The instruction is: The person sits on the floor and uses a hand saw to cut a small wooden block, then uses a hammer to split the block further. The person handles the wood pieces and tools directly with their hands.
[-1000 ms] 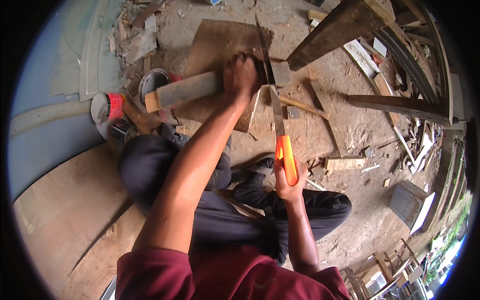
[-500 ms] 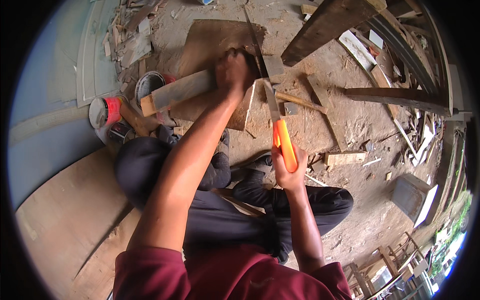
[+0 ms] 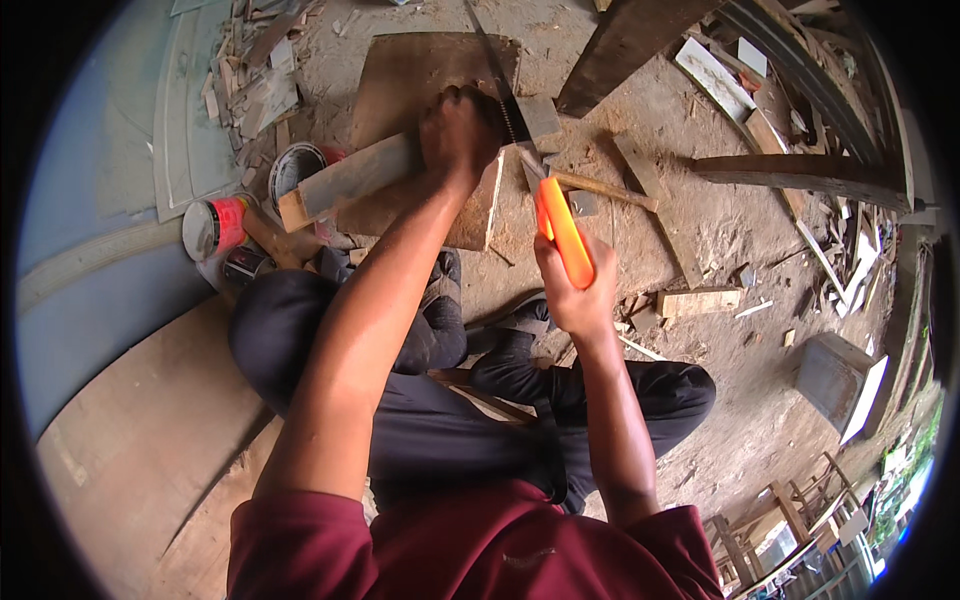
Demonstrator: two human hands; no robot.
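My right hand (image 3: pixel 582 290) is closed round the orange handle of a hand saw (image 3: pixel 567 235). The saw's long, dark blade points away from me, its teeth against a wooden beam (image 3: pixel 360 180). My left hand (image 3: pixel 460 130) grips this beam from above, just left of the blade. A short end of the beam (image 3: pixel 540 117) shows on the blade's right side. The beam lies slantwise over a flat brown board (image 3: pixel 435 65). How deep the cut goes I cannot tell. Near the saw, a hammer-like wooden handle (image 3: pixel 605 188) lies on the ground; its head is partly hidden.
Paint cans (image 3: pixel 213 228) stand at the left, beside a blue-grey panel (image 3: pixel 110 280). Scrap wood (image 3: pixel 262 85) is heaped at the far left. Upright timbers (image 3: pixel 640 45) rise at the far right. A grey box-like block (image 3: pixel 838 385) and a small wood block (image 3: pixel 700 301) lie on the dusty ground.
My right hand and the saw have moved forward, away from me, so the handle is closer to the beam. My left hand still holds the beam.
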